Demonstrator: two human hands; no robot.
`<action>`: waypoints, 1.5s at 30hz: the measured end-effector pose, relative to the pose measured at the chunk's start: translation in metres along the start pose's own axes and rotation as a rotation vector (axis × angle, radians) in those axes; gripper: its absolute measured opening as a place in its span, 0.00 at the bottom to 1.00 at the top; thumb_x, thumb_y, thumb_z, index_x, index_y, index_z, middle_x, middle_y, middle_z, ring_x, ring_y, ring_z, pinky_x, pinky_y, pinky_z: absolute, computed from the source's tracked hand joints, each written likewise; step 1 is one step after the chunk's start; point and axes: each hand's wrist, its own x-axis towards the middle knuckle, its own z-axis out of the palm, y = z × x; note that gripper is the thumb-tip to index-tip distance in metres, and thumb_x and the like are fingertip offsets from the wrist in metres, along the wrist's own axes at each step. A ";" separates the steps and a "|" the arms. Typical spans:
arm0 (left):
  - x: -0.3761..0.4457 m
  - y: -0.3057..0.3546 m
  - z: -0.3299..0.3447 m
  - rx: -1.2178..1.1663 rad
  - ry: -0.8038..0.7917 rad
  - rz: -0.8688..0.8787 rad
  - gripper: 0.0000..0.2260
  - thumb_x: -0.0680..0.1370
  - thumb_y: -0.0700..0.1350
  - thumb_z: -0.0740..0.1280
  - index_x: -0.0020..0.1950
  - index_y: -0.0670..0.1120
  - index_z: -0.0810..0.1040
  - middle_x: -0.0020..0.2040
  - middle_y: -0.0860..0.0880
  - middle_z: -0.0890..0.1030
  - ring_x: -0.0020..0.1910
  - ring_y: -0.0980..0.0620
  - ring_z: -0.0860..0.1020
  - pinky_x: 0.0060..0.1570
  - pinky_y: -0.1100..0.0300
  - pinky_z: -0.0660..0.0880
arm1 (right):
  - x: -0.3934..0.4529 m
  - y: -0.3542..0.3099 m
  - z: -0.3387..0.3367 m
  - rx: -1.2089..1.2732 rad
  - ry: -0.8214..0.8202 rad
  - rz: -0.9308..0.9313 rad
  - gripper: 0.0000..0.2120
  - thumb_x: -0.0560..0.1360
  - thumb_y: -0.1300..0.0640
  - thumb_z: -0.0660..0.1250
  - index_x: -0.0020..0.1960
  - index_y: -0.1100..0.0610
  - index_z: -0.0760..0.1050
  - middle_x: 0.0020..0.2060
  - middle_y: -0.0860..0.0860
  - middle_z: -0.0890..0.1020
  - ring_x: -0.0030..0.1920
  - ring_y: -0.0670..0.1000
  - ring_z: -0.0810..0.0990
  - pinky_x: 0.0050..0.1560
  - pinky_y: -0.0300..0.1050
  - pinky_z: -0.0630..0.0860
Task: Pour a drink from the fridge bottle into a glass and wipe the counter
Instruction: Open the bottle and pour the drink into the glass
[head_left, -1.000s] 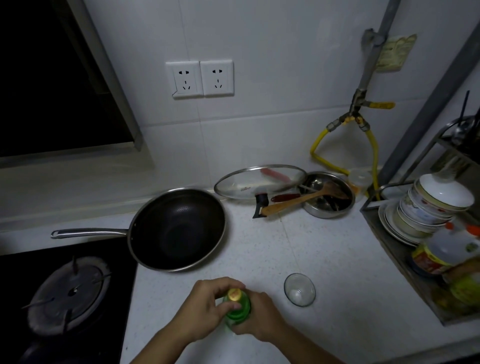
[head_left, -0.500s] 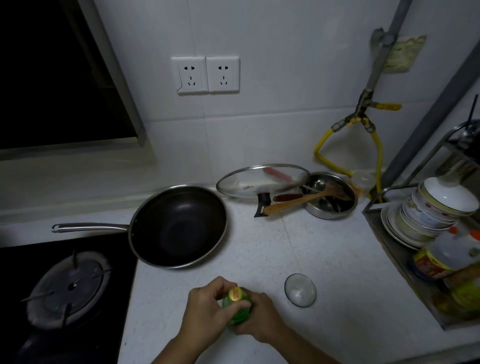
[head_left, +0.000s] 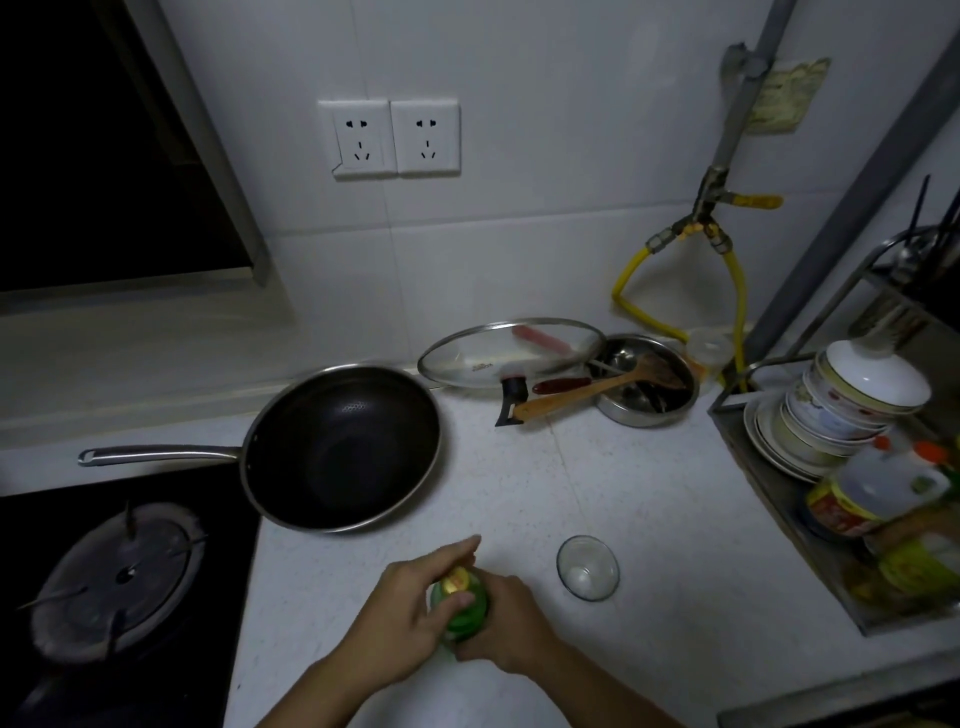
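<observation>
A green bottle (head_left: 464, 613) with a yellow cap (head_left: 457, 580) stands upright on the white counter (head_left: 649, 519) near its front edge. My right hand (head_left: 506, 621) grips the bottle's body from the right. My left hand (head_left: 410, 605) pinches the cap between thumb and fingers, the index finger stretched out past it. An empty clear glass (head_left: 588, 568) stands on the counter just right of the bottle, apart from both hands.
A dark wok (head_left: 343, 447) lies behind the bottle, its handle over the gas hob (head_left: 114, 577) at left. A glass lid (head_left: 511, 353) and a steel bowl (head_left: 647, 382) with utensils sit by the wall. A rack (head_left: 769, 509) with bowls and bottles is at right.
My left hand has shifted on the cap, its fingers now stretched further out past it. The bottle and my right hand stay in place; the glass has not moved.
</observation>
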 end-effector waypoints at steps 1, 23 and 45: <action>0.001 0.000 -0.002 -0.002 -0.014 -0.010 0.21 0.77 0.46 0.69 0.68 0.61 0.72 0.62 0.63 0.78 0.62 0.69 0.73 0.66 0.63 0.71 | 0.001 0.000 0.001 0.001 0.001 0.001 0.26 0.58 0.50 0.79 0.50 0.34 0.72 0.50 0.42 0.84 0.51 0.44 0.82 0.53 0.45 0.80; 0.009 0.002 0.018 0.315 0.364 0.061 0.22 0.68 0.71 0.65 0.42 0.53 0.72 0.37 0.57 0.80 0.33 0.59 0.77 0.33 0.61 0.77 | 0.002 0.000 0.004 -0.005 -0.043 0.031 0.22 0.60 0.54 0.77 0.50 0.41 0.75 0.45 0.41 0.84 0.46 0.43 0.82 0.46 0.37 0.80; -0.019 -0.004 0.010 0.065 0.386 -0.039 0.12 0.64 0.62 0.75 0.40 0.59 0.80 0.38 0.65 0.83 0.41 0.64 0.81 0.38 0.68 0.76 | -0.001 0.000 0.001 -0.006 -0.015 -0.041 0.26 0.58 0.53 0.78 0.52 0.38 0.75 0.48 0.44 0.85 0.48 0.44 0.83 0.49 0.45 0.81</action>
